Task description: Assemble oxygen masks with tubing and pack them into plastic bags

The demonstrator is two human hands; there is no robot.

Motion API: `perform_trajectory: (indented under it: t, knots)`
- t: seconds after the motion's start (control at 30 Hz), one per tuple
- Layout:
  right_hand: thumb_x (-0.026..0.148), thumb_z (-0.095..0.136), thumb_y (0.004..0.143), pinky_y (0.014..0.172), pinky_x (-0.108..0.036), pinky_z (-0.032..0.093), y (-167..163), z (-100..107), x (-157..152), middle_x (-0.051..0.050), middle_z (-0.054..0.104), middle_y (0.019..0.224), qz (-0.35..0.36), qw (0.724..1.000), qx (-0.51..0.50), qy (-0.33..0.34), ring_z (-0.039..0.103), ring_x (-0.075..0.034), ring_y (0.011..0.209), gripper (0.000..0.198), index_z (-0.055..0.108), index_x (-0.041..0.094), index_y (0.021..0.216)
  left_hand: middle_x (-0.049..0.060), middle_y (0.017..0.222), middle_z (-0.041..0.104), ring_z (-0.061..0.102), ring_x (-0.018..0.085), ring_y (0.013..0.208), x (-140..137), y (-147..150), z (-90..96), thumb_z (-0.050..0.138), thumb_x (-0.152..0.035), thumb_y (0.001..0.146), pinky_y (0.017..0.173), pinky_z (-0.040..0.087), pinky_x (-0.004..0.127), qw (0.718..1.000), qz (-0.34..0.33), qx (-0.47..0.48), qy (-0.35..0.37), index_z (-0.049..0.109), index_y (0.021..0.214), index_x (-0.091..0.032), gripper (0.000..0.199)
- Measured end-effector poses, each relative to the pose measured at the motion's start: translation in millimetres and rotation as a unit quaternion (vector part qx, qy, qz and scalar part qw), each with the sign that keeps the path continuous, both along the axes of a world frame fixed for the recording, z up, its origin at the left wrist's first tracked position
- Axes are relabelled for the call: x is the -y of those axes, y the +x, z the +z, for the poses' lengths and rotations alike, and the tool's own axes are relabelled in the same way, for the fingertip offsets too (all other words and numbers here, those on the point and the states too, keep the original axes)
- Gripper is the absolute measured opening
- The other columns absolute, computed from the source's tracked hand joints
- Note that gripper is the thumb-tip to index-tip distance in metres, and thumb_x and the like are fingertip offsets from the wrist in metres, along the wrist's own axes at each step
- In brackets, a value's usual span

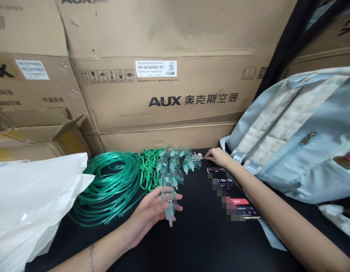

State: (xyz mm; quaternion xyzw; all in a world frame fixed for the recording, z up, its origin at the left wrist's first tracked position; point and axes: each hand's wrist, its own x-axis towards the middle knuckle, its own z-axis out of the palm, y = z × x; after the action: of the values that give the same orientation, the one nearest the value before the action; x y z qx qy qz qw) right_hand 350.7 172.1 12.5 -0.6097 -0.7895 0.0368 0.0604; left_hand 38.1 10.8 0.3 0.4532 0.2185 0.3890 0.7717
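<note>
1 green mask (170,210), in left hand (148,208), probably between thumb and fingers

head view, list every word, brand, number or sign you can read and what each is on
"AUX 奥克斯空调": large carton
"KFR-46G/BpR3AES1(B1)", "25": white label on that carton
Handling symbols, including glass and umbrella: same carton
"AUX": cardboard above, cropped
"UX", "快速面单": left carton
":00:02": phone, leading digits partly masked
"V3": right carton, cropped
Too small or blurred: left carton's label, fine print, phone's smaller text
</note>
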Motion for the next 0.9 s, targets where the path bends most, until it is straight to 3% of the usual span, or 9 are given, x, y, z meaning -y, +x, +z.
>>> perform_trajectory:
  t: [0.17,0.23,0.33,0.43,0.5,0.57,0.7,0.8,0.9]
  knots:
    - [0.030,0.048,0.087,0.078,-0.038,0.048,0.8,-5.2,-1.3,-0.007,0.054,0.113,-0.033,0.999,0.008,0.002,0.056,-0.018,0.094,0.028,0.052,0.017,0.111,0.016,0.120,0.054,0.058,0.026,0.099,-1.2,-0.9,-1.8,0.058,-0.025,0.079,0.078,0.045,0.037,1.000,0.015,0.000,-0.015,0.049,0.112,-0.017,0.035]
    - [0.025,0.052,0.085,0.078,-0.034,0.048,0.1,-2.3,0.4,-0.007,0.059,0.104,-0.052,0.998,0.001,0.018,0.058,-0.017,0.089,0.023,0.056,0.015,0.105,0.017,0.120,0.054,0.058,0.027,0.099,0.4,-1.2,-1.1,0.057,-0.024,0.080,0.078,0.045,0.038,1.000,0.020,-0.008,-0.020,0.048,0.113,-0.016,0.035]
    - [0.008,0.054,0.077,0.076,-0.029,0.046,-5.8,14.1,11.4,-0.009,0.064,0.081,-0.083,0.994,-0.020,0.075,0.061,-0.018,0.079,0.018,0.065,0.011,0.090,0.017,0.119,0.054,0.058,0.026,0.098,2.7,-1.2,0.7,0.056,-0.022,0.081,0.078,0.045,0.037,1.000,0.020,-0.011,-0.021,0.047,0.113,-0.015,0.034]
    - [0.007,0.047,0.077,0.074,-0.029,0.044,-27.3,39.8,39.2,-0.011,0.064,0.082,-0.101,0.981,-0.054,0.154,0.060,-0.020,0.079,0.021,0.065,0.010,0.087,0.017,0.119,0.054,0.059,0.025,0.096,3.2,-0.3,1.3,0.054,-0.020,0.082,0.075,0.046,0.035,1.000,0.018,-0.004,-0.022,0.046,0.114,-0.015,0.033]
    - [0.015,0.046,0.080,0.069,-0.026,0.045,-52.7,51.3,66.2,-0.007,0.063,0.081,-0.080,0.972,-0.094,0.199,0.059,-0.016,0.073,0.018,0.063,0.014,0.085,0.018,0.119,0.053,0.060,0.025,0.094,2.6,0.6,1.1,0.052,-0.020,0.083,0.070,0.046,0.033,0.999,0.020,0.001,-0.024,0.043,0.115,-0.015,0.034]
    - [0.021,0.051,0.079,0.060,-0.024,0.045,-82.4,51.9,94.8,-0.002,0.060,0.068,0.017,0.946,-0.239,0.221,0.057,-0.013,0.062,0.011,0.060,0.016,0.076,0.018,0.120,0.053,0.061,0.026,0.091,1.8,1.4,1.0,0.050,-0.020,0.084,0.065,0.047,0.032,0.999,0.026,0.005,-0.029,0.040,0.118,-0.016,0.036]
    - [0.025,0.054,0.078,0.049,-0.019,0.042,-127.5,28.1,132.3,-0.001,0.059,0.067,0.131,0.890,-0.432,0.064,0.056,-0.011,0.061,0.010,0.057,0.017,0.073,0.016,0.119,0.052,0.062,0.030,0.092,-0.2,2.0,2.0,0.049,-0.020,0.085,0.068,0.048,0.037,0.998,0.053,0.007,-0.041,0.035,0.121,-0.020,0.039]
    - [0.029,0.059,0.075,0.036,-0.017,0.033,-137.7,11.7,136.5,0.004,0.052,0.052,0.088,0.831,-0.544,-0.077,0.045,-0.006,0.043,0.013,0.058,0.017,0.075,0.014,0.116,0.054,0.061,0.030,0.095,-1.3,2.1,2.6,0.050,-0.020,0.085,0.074,0.048,0.041,0.996,0.065,0.003,-0.054,0.035,0.121,-0.020,0.039]
    - [0.030,0.064,0.070,0.031,-0.016,0.027,-136.6,7.5,132.9,0.006,0.049,0.045,0.029,0.773,-0.618,-0.139,0.037,-0.003,0.035,0.017,0.064,0.016,0.078,0.014,0.115,0.054,0.061,0.030,0.095,-1.8,2.3,2.3,0.050,-0.020,0.085,0.075,0.047,0.043,0.996,0.062,0.005,-0.062,0.036,0.121,-0.020,0.039]
